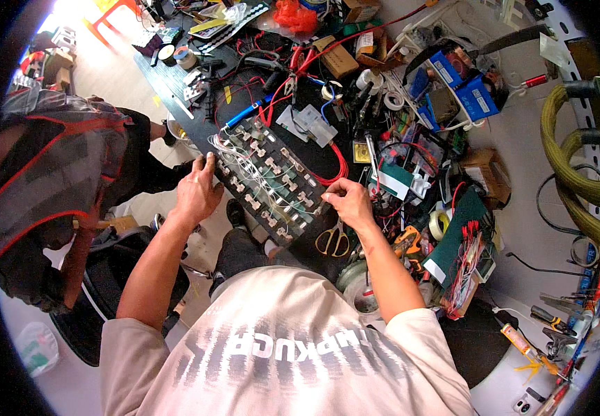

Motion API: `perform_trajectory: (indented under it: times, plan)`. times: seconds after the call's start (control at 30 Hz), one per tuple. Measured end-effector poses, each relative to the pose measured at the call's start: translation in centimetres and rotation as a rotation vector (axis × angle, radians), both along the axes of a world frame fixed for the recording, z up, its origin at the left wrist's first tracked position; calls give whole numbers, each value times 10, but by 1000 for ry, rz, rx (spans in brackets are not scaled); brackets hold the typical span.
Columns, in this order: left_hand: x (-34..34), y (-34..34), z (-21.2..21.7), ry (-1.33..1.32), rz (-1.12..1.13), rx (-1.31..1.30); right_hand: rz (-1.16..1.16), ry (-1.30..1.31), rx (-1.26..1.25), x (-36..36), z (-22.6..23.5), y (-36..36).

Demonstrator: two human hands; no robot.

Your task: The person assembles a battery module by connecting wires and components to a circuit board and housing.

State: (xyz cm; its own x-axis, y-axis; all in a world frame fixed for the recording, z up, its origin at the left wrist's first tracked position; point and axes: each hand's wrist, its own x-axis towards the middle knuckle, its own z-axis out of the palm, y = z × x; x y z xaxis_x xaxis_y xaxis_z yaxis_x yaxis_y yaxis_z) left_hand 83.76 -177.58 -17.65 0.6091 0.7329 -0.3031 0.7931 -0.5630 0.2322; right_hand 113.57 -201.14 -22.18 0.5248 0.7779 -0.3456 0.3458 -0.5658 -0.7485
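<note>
A black rectangular board (264, 223) lies slanted before me at the table's near edge. Rows of small metal tabs and a bundle of thin white wires (247, 165) run across it. My left hand (198, 191) rests at the board's left edge with its fingers stretched and apart, holding nothing visible. At the right edge, my right hand (350, 204) has thumb and forefinger pinched together; what lies between them is too small to make out. Scissors with yellow handles (332, 241) lie just below that hand. A blue pen-shaped tool (246, 113) sits beyond the board.
Red cable (338, 165) coils right of the board beside a grey metal box (314, 125). Tools and parts crowd the table's right side, near blue boxes (477, 96) and a green sheet with red wires (463, 239). Another person (57, 173) is at my left.
</note>
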Motion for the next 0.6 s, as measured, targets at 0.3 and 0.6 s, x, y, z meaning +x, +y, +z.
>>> perform_trajectory:
  times: [0.3, 0.6]
  plan:
    - [-1, 1, -1, -12, 6, -2, -139, 383, 32, 7, 4, -5]
    - [-1, 0, -1, -16, -2, 10, -422, 367, 97, 6, -25, -43]
